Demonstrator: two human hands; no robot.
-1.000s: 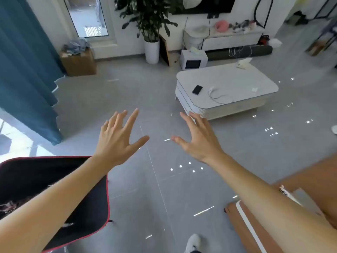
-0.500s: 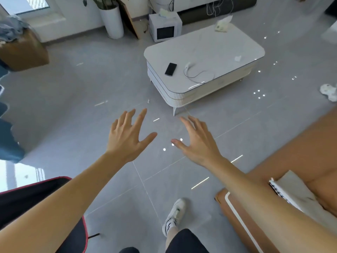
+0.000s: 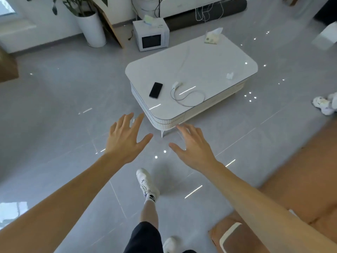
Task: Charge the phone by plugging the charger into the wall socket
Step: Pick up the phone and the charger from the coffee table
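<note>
**Coffee table nearer, both hands empty and spread**

Closer now than half a second ago, the white coffee table fills the middle of the view, and a white sneaker has stepped forward on the glossy grey floor tiles. Its top is a smooth, glossy slab with rounded corners, marked by bright streaks of reflected light, over a ribbed white apron and a thin tapered leg.

Near the table's near-left corner lies the phone, a flat black rectangle, face dark. Just beside it to the right, apart from it, sits the charger, a small white block whose thin white cable curls in a loose loop toward the near edge. At the far edge a soft tissue pack stands, and a small white object sits near the right edge.

Both arms reach forward over the floor, short of the table. The left hand is flat, fingers wide and splayed, holding nothing, its fingertips just shy of the near-left corner. The right hand is likewise spread and empty, its fingertips below the near edge. Phone and charger lie beyond both hands, untouched.

Behind the table a boxy white microwave sits on the floor beside a tall white planter. A tan leather sofa borders the right.
</note>
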